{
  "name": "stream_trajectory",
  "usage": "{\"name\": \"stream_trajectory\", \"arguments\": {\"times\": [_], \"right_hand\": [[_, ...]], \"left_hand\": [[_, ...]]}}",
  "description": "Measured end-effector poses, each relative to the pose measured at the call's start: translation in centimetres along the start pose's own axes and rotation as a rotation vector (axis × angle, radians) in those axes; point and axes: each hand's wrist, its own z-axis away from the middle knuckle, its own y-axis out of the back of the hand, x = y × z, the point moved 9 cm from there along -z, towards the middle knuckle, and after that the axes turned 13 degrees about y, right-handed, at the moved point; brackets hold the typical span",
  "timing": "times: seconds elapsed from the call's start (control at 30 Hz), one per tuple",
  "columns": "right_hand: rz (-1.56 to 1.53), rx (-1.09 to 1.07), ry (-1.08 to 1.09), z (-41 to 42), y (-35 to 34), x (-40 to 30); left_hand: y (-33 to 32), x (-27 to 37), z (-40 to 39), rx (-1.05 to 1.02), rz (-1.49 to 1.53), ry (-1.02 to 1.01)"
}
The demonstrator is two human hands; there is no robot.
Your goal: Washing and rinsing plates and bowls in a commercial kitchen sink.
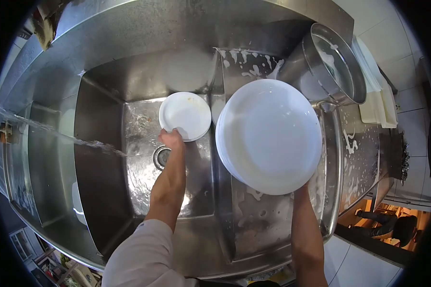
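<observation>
Down in the middle basin of a stainless steel sink (197, 236), my left hand (172, 139) grips the near rim of a small white plate (185, 114). A few yellowish food specks mark that plate, and a second rim shows beneath it. My right hand (306, 184) holds the near right edge of a stack of large white plates (269, 136). Its fingers are mostly hidden under the stack. The stack sits above the soapy right-hand section, covering much of it. Beside my left forearm is the round drain (162, 158).
A stream of water (89, 143) crosses from the left into the middle basin. The left basin (54, 161) holds water and white dishes. At the upper right a steel pot (305, 68) leans, near pale plastic containers (377, 104). Another person (391, 224) is at lower right.
</observation>
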Motion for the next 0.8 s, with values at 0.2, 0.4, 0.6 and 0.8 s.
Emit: {"name": "stream_trajectory", "arguments": {"times": [0.2, 0.4, 0.6, 0.8], "right_hand": [[-0.044, 0.089, 0.092, 0.4, -2.4, -3.7], [0.321, 0.163, 0.306, 1.2, -7.5, -4.7], [0.513, 0.120, 0.451, 0.7, -5.0, -7.3], [0.011, 0.232, -0.058, 2.6, -12.9, -8.2]], "left_hand": [[1.1, 9.7, 5.1, -0.011, -0.499, -0.245], [1.0, 1.6, -2.9, -0.631, 0.309, 0.351], [14.8, 11.2, -3.2, -0.090, -0.342, -0.453], [23.2, 11.5, -4.6, 0.054, -0.931, -0.577]]}}
